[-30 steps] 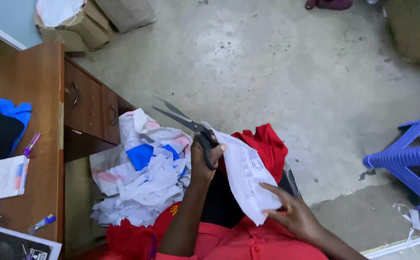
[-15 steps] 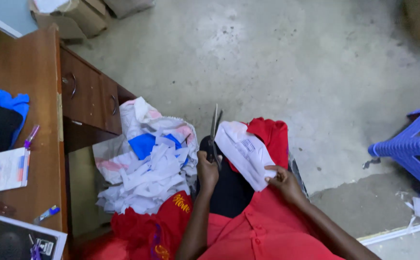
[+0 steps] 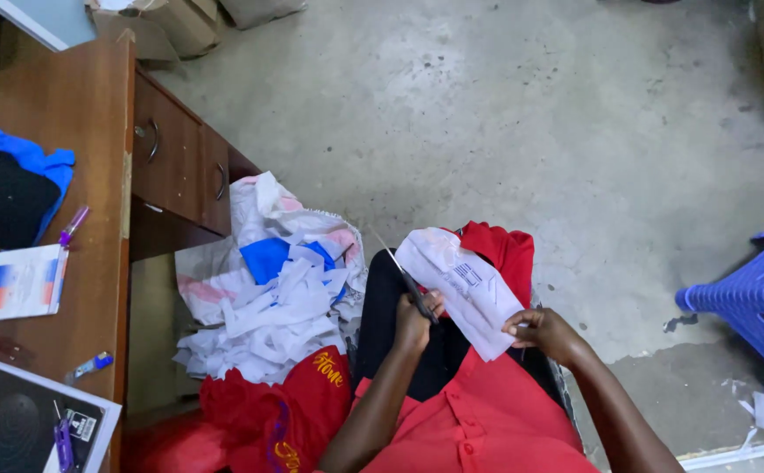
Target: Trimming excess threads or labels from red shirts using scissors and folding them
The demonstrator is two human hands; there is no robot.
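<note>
My left hand grips a pair of black-handled scissors, its blades closed and pointing up and left along the paper's left edge. My right hand pinches the lower right corner of a white printed paper sheet held over my lap. Both hands are above black trousers and a red garment.
A white bag heaped with white and blue paper strips lies on the floor to the left. A wooden desk with drawers holds a blue-black bag, pens and booklets. A blue plastic stool stands at right on the concrete floor.
The scissors, open and pointing up-left a second ago, have shut and swung against the paper. Both hands have drawn in closer to my body with the sheet.
</note>
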